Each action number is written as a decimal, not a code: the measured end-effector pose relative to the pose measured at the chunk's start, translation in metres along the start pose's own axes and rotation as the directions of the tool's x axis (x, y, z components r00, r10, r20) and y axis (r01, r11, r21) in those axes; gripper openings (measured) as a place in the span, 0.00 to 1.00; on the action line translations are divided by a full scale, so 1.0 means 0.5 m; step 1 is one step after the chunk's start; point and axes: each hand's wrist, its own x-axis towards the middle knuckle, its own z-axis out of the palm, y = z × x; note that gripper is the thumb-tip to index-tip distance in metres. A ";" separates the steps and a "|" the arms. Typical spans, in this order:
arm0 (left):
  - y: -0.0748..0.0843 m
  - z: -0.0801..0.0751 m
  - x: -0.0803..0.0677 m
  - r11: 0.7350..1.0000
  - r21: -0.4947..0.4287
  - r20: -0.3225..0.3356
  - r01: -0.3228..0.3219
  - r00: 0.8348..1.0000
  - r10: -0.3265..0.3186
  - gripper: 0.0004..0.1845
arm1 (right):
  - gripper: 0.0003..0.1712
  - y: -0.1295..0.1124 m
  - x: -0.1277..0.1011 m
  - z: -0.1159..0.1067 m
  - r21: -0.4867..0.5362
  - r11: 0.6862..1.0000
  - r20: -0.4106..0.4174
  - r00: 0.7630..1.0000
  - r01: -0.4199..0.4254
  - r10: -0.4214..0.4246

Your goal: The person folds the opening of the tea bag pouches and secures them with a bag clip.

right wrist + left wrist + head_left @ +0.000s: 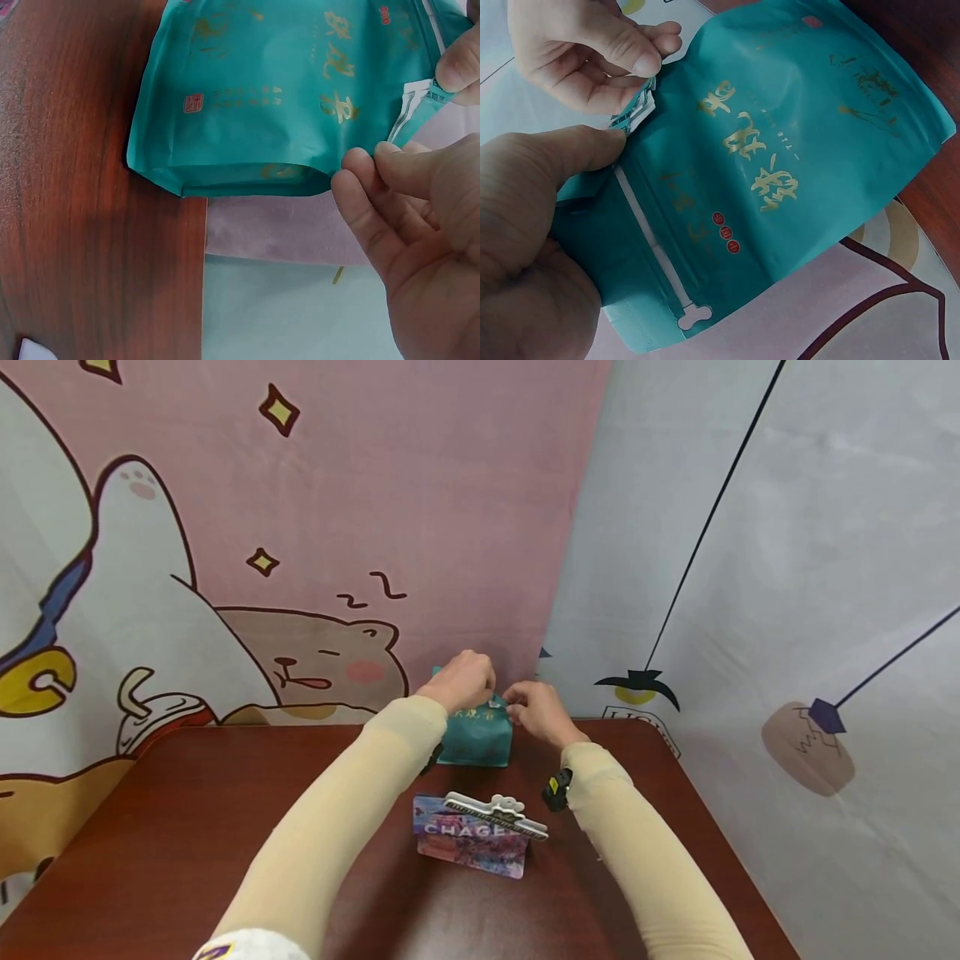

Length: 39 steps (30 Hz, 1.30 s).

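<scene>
A teal pouch (474, 745) with gold characters stands at the back of the table, under both hands. In the left wrist view its front shows a pale strip ending in a bone-shaped tab (696, 316). My left hand (467, 681) grips the pouch's upper part, thumb in front. My right hand (540, 710) is at the pouch's right side. Between its thumb and index finger it pinches a small teal-and-white strip (415, 112) at the pouch's edge. The strip's other end lies at my left thumb. I cannot tell whether the strip is joined to the pouch.
Nearer to me on the brown table (187, 827) lies a colourful printed packet (472, 852) marked "CHAGE", with a wide white clip (495, 814) across its top. A cartoon-printed cloth (465, 510) hangs behind the table and along its right side.
</scene>
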 end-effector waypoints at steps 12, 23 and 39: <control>0.007 0.004 0.000 0.999 -0.003 0.029 0.035 0.999 -0.035 0.25 | 0.04 0.008 0.006 0.014 -0.101 0.994 -0.042 0.998 0.050 -0.054; 0.003 -0.005 0.001 0.998 0.004 0.053 0.070 0.996 -0.070 0.11 | 0.02 -0.002 0.006 0.005 -0.084 0.996 -0.016 0.999 0.037 -0.038; 0.004 -0.001 -0.002 0.997 -0.029 0.057 0.066 0.996 -0.064 0.26 | 0.12 -0.012 0.005 0.000 0.055 0.998 0.005 1.000 0.014 -0.015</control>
